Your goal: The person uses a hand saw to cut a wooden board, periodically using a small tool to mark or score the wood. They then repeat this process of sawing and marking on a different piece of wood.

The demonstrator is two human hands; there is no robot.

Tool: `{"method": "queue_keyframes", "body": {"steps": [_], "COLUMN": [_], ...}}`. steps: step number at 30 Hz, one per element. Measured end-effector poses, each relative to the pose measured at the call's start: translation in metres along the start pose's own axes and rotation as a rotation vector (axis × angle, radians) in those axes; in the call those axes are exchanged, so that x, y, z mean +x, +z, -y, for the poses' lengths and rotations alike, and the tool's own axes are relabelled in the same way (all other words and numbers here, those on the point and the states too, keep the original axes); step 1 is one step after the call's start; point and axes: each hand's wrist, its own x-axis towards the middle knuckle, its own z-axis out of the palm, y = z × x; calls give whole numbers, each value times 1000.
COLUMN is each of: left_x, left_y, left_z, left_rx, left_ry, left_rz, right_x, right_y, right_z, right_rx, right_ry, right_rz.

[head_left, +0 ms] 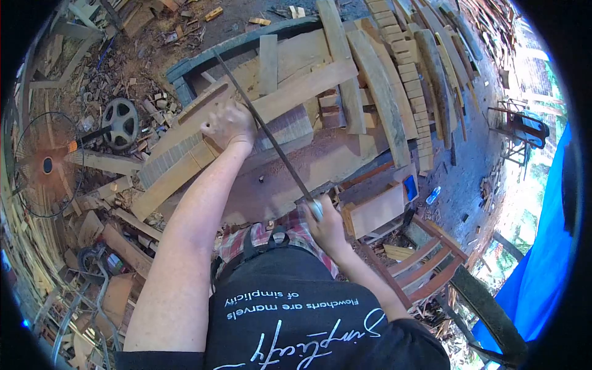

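On the plank (308, 87), your left hand (231, 126) curls, grip unclear, likely steadying it; your right hand (327, 227) clenches a long-bladed tool (285, 158).

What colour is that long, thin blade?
The blade looks dark grey-brown; it shows best in the head view.

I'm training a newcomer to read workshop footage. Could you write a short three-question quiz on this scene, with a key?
1. Which hand grips the handle end of the long-bladed tool?
2. True or false: the round-caged fan stands on the left side of the picture.
3. What is the left hand resting on?
A) a plastic bottle
B) a wooden plank
C) a blue tarp

Key:
1. The right hand.
2. True.
3. B.
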Motion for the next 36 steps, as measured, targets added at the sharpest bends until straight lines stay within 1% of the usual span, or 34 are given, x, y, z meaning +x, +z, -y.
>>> {"method": "queue_keyframes", "body": {"steps": [2, 3, 5, 6, 8, 10, 11, 12, 13, 14, 16, 18, 19, 21, 23, 25, 26, 27, 28, 30, 32, 33, 35, 36], "left_x": [0, -1, 1, 3, 3, 4, 3, 2, 3, 3, 6, 6, 6, 9, 9, 7, 4, 3, 5, 7, 10, 11, 13, 15], "left_y": [5, 7, 12, 9, 7, 9, 10, 9, 6, 4, 13, 19, 20, 19, 12, 5, 3, 7, 12, 18, 21, 23, 28, 28], "left_z": [2, 4, 5, 2, 0, 0, 0, 0, 0, 0, 3, 9, 10, 6, 3, -1, -1, 1, 5, 8, 10, 12, 11, 8], "left_rx": [19, 27, 27, 30, 72, 75, 73, 78, 54, 31, 51, 79, 86, 79, 78, 54, 31, 37, 31, 30, 32, 37, -1, -10], "left_ry": [14, 19, 37, 89, -18, 0, -4, 16, 6, -7, 4, 18, 1, -5, -33, -23, -12, -11, 4, 20, -57, -49, 8, 11], "left_rz": [-114, -126, -207, -198, -76, -74, -88, -82, -70, -60, -101, -130, -120, -109, 1, -7, -27, -24, -49, -88, -60, -58, -76, -75], "right_x": [65, 87, 76, 60, 12, -11, -14, -15, 0, 16, 49, 59, 60, 30, -4, -26, -25, -7, 17, 74, 84, 84, 59, 40], "right_y": [28, 35, 25, 17, -7, -17, -19, -19, -12, -1, 21, 27, 26, 9, -8, -21, -14, -5, 6, 32, 35, 36, 28, 16], "right_z": [18, 29, 29, 27, 10, -3, -5, -6, -1, -1, -2, 7, 11, 8, -3, -9, -13, -6, 1, 18, 18, 19, 11, 7], "right_rx": [10, 16, 41, 54, 38, 50, -37, -121, -27, -18, -9, -26, -58, -43, -32, -134, -133, -81, -27, -15, -40, -84, -32, -18], "right_ry": [-70, -117, -87, -29, -15, 29, 42, 52, 22, 26, -102, -94, -86, -78, -70, 50, 62, 10, -47, -113, -125, -129, -105, -77], "right_rz": [-24, -44, -37, -36, -47, -43, -38, -35, -80, -88, -139, -129, -119, -120, -115, 3, 7, -49, -107, -142, -104, -60, -106, -82]}}
